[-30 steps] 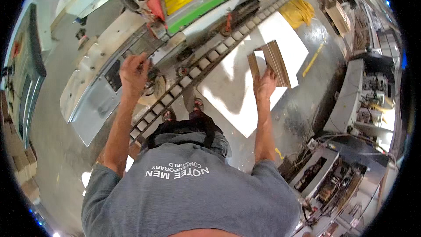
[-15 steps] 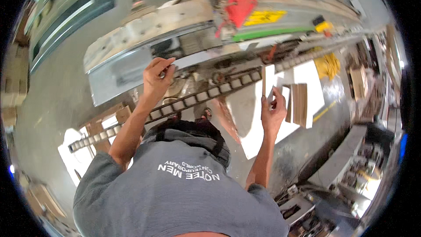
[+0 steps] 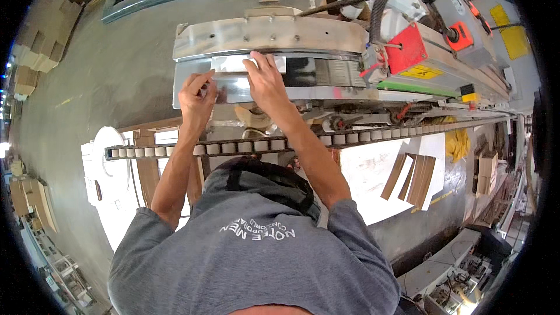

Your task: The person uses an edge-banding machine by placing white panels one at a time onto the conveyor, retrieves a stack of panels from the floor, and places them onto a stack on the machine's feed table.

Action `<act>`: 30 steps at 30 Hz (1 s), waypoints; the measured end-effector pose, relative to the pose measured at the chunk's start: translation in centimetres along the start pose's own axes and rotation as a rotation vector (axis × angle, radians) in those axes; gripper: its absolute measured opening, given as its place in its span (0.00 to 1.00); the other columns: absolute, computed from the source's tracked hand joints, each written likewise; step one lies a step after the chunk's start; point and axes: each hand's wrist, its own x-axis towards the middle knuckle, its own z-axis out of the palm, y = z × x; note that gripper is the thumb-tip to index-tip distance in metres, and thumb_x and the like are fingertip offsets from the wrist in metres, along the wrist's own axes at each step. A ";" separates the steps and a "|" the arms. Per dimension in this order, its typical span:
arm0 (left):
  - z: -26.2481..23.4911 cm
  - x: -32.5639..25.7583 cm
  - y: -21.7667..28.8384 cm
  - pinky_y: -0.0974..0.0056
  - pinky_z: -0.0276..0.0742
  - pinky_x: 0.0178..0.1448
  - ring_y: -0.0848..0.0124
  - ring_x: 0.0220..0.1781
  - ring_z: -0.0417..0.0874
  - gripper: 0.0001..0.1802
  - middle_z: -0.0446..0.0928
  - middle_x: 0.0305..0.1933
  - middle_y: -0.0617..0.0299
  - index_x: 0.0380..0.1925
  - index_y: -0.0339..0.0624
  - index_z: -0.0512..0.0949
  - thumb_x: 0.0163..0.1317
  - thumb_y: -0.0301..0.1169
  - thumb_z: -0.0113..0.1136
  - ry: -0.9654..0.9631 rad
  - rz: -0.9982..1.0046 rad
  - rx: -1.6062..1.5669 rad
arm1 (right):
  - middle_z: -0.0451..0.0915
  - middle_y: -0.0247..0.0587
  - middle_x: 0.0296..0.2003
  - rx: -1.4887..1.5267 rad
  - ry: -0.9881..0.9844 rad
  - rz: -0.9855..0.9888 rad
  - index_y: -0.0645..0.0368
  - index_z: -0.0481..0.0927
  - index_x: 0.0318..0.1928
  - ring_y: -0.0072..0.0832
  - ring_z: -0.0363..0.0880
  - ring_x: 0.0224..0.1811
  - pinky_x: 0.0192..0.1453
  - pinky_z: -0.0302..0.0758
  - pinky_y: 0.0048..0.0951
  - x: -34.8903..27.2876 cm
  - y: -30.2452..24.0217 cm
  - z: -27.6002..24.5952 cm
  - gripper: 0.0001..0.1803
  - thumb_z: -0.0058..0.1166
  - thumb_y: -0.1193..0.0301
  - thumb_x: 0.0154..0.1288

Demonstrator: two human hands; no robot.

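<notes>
White strip point(image 3: 230, 63) at eleven o'clock

Left hand point(image 3: 197, 96) at ten, right hand point(image 3: 265, 81) towards twelve: both bend fingers at the strip; pinching, cannot tell. It lies on a metal plate point(image 3: 184, 71). Beyond, twelve o'clock: bolted pale bar point(image 3: 274, 32).

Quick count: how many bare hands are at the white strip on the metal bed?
2. The left hand is by the left end of the white strip; the right hand is farther right, its fingers over the strip. No others show.
</notes>
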 end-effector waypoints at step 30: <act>10.2 4.1 -1.3 0.55 0.76 0.40 0.55 0.37 0.80 0.13 0.78 0.34 0.53 0.38 0.39 0.88 0.51 0.26 0.75 -0.145 0.270 0.048 | 0.78 0.46 0.50 0.718 0.297 0.883 0.61 0.70 0.69 0.29 0.79 0.42 0.44 0.79 0.32 -4.5 0.7 -1.3 0.31 0.62 0.65 0.69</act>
